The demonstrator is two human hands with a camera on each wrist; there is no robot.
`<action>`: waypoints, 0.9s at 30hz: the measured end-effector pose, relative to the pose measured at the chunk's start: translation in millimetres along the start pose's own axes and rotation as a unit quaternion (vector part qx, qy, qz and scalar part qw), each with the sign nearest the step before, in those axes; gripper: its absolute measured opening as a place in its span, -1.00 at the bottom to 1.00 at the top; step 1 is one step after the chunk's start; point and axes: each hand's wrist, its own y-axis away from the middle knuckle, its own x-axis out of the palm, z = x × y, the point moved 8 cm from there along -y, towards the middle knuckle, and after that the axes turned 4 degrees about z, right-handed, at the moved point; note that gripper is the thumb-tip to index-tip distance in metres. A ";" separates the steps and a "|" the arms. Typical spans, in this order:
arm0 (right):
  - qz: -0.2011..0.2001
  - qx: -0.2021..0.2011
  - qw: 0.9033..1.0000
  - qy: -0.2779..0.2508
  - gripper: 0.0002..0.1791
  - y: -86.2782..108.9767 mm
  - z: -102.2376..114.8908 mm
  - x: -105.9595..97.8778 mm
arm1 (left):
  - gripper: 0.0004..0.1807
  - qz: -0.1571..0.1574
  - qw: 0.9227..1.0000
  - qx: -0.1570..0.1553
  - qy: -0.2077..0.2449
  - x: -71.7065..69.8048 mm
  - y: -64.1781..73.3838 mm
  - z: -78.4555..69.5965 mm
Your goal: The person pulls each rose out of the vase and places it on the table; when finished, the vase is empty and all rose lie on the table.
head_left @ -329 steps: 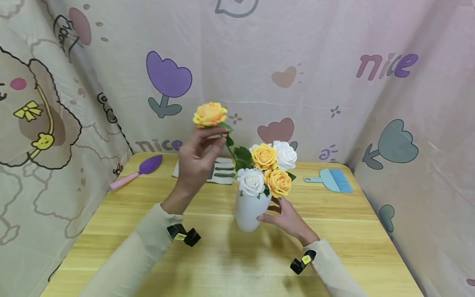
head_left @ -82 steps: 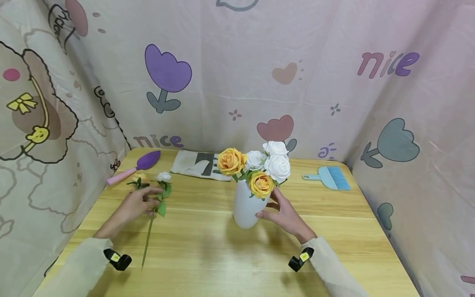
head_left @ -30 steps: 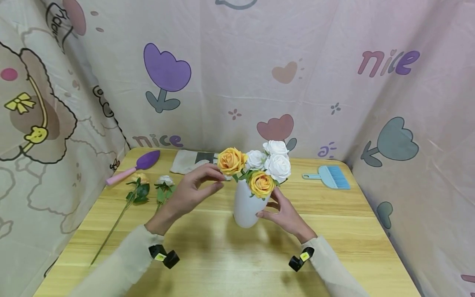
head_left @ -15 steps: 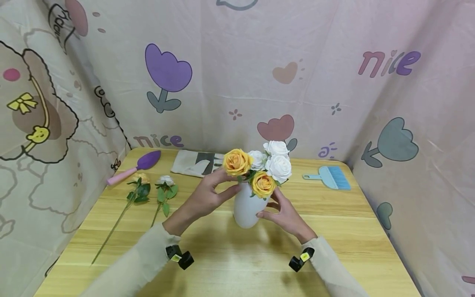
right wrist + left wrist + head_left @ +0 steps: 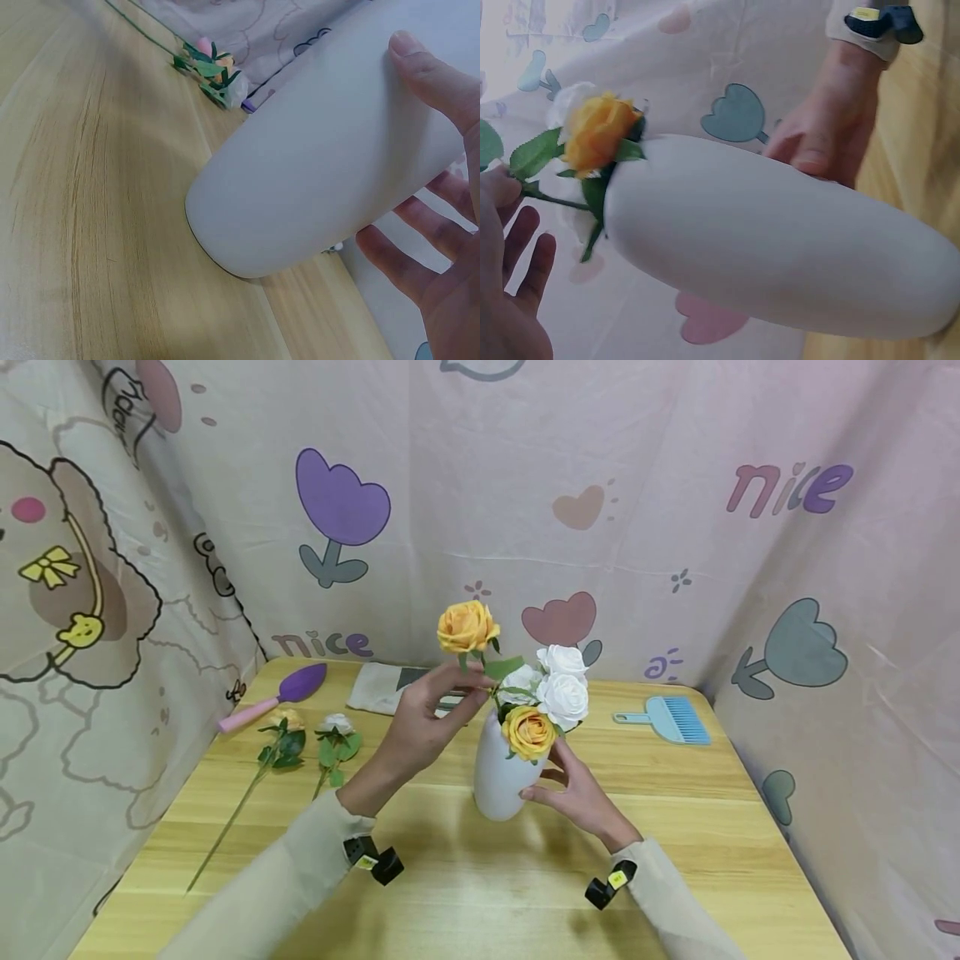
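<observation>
Between thumb and fingers my left hand (image 5: 426,718) pinches the stem of a yellow rose (image 5: 468,627), just under its bloom. That bloom stands higher than the others, and its stem runs down to the mouth of the white vase (image 5: 498,781). My right hand (image 5: 576,797) holds the vase from its right side, thumb in front, as the right wrist view also shows. In the vase sit another yellow rose (image 5: 528,732) and several white roses (image 5: 562,697). The lower ends of the stems are hidden inside the vase.
On the table's left lie a yellow rose (image 5: 285,720) and a white rose (image 5: 335,725) with long stems. Behind them is a purple trowel (image 5: 302,683) with a pink handle. Folded gloves (image 5: 378,687) lie at the back, and a blue brush (image 5: 678,720) at the right.
My left hand set a white rose down on the left, came back to the vase, took the left yellow rose by its stem and raised it. My right hand stays on the vase.
</observation>
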 end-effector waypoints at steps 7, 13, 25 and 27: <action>0.002 0.001 1.000 0.003 0.06 0.1 -2.1 0.5 | -0.78 -0.070 0.995 0.021 0.062 -20.2 -16.7 -15.0; 0.002 0.000 1.000 0.002 0.06 -0.9 -1.8 0.3 | -0.76 -0.149 0.978 0.033 0.143 -57.1 -21.8 -20.4; 0.002 -0.002 1.000 -0.004 0.04 -0.4 -0.7 -0.2 | -0.78 -0.213 0.957 -0.030 0.193 -131.3 -10.1 -10.5; 0.001 0.000 1.000 -0.002 0.04 -0.3 -1.0 -0.3 | -0.77 -0.189 0.963 -0.083 0.171 -132.8 2.8 4.3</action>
